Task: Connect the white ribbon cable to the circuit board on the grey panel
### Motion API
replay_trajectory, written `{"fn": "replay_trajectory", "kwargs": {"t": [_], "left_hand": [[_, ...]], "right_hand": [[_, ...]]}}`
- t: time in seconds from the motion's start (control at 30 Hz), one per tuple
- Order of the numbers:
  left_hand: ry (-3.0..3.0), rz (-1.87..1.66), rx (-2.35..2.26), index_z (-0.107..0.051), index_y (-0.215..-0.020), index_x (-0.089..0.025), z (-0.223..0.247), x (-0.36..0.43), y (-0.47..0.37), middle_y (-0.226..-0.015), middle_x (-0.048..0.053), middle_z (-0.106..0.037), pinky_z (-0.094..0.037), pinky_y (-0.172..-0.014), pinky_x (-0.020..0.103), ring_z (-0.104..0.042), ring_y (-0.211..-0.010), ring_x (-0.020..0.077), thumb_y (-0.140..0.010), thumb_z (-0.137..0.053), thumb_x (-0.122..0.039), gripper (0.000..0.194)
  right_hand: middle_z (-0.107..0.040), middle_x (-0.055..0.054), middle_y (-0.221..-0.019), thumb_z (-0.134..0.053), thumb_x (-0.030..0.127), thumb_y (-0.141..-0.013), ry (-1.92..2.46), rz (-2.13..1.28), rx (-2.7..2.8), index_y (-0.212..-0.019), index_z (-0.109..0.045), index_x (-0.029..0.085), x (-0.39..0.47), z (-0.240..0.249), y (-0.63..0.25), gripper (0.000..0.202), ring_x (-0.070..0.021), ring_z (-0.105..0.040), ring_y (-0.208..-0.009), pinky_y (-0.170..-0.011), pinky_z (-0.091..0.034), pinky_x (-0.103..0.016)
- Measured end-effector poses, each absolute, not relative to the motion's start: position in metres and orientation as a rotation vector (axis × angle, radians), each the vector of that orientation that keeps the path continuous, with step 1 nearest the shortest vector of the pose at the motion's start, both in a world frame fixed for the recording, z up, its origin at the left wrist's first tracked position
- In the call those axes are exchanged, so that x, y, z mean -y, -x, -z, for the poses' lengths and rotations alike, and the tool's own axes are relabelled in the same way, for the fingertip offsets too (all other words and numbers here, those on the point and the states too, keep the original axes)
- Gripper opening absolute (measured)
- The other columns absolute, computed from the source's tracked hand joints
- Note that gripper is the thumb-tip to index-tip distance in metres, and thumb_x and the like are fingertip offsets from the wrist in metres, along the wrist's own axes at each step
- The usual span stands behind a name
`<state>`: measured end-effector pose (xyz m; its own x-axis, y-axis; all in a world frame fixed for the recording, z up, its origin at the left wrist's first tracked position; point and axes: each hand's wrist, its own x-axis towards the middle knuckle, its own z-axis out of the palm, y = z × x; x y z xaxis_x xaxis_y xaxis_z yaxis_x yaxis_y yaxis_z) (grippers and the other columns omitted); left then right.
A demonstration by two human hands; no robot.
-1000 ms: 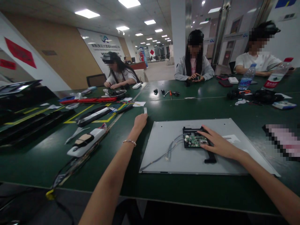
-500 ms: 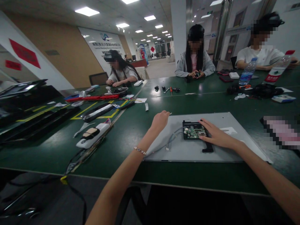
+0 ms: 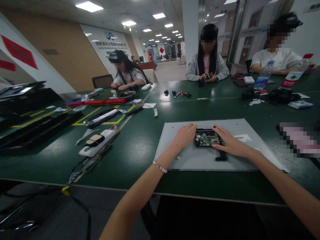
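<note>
A green circuit board (image 3: pixel 206 139) in a black plastic frame rests on a large grey metal panel (image 3: pixel 240 161). My right hand (image 3: pixel 228 141) grips the right side of the board, its thumb near the lower edge and its fingers near the top. Beside the board's upper left corner is my left hand (image 3: pixel 185 135), fingers pinched together; what they hold is hidden. That hand covers most of the cable on the left, leaving a small white connector (image 3: pixel 177 156) in sight. A black arm (image 3: pixel 221 156) extends below the frame.
On the left lie a white device (image 3: pixel 97 143) with cables and long black housings (image 3: pixel 42 128). Small tools, among them a screwdriver (image 3: pixel 182 96), lie across the table. Bottles (image 3: pixel 262 78) stand back right. Three people sit opposite.
My left hand has moved right, from the panel's left edge to the board, covering the cable. The small pale tip at its fingers no longer shows. My right hand stays on the board.
</note>
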<state>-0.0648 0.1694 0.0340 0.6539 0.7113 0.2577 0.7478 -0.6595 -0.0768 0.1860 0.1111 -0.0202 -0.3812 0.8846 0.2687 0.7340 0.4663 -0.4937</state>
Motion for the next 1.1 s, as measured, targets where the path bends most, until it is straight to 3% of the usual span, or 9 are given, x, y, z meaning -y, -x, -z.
{"fn": "replay_trajectory", "kwargs": {"t": [0.17, 0.63, 0.8, 1.1], "left_hand": [[2.744, 0.318, 1.304, -0.055, -0.114, -0.017, -0.032, -0.167, 0.066, -0.084, 0.008, -0.069, -0.044, -0.067, 0.028, -0.066, -0.076, 0.0203, -0.102, -0.037, -0.024, 0.023], [2.672, 0.301, 1.242, -0.063, -0.105, -0.018, -0.032, -0.167, 0.069, -0.089, 0.008, -0.071, -0.044, -0.067, 0.03, -0.066, -0.076, 0.021, -0.097, -0.045, -0.022, 0.02], [2.723, 0.329, 1.173, -0.062, -0.103, -0.015, -0.033, -0.164, 0.069, -0.086, 0.008, -0.069, -0.046, -0.073, 0.031, -0.065, -0.079, 0.0196, -0.095, -0.047, -0.017, 0.017], [2.802, 0.307, 1.115, -0.06, -0.102, -0.014, -0.033, -0.166, 0.074, -0.085, 0.007, -0.066, -0.048, -0.076, 0.031, -0.064, -0.084, 0.0198, -0.095, -0.046, -0.014, 0.016]], "right_hand": [[-0.019, -0.007, -0.164, -0.052, 0.056, -0.09, 1.336, -0.38, 2.246, -0.156, -0.017, 0.034, -0.107, 0.014, -0.186, 0.078, -0.0332, -0.025, -0.147, -0.117, -0.028, -0.056], [-0.028, -0.005, -0.161, -0.048, 0.047, -0.094, 1.276, -0.302, 2.266, -0.155, -0.023, 0.035, -0.103, -0.001, -0.178, 0.067, -0.0301, -0.027, -0.146, -0.117, -0.029, -0.055], [-0.031, -0.003, -0.159, -0.047, 0.042, -0.094, 1.275, -0.292, 2.271, -0.154, -0.025, 0.038, -0.103, -0.001, -0.176, 0.064, -0.0309, -0.03, -0.145, -0.115, -0.031, -0.059], [-0.033, -0.006, -0.158, -0.051, 0.035, -0.093, 1.192, -0.233, 2.318, -0.151, -0.031, 0.034, -0.099, -0.017, -0.161, 0.06, -0.03, -0.028, -0.146, -0.116, -0.031, -0.057]]}}
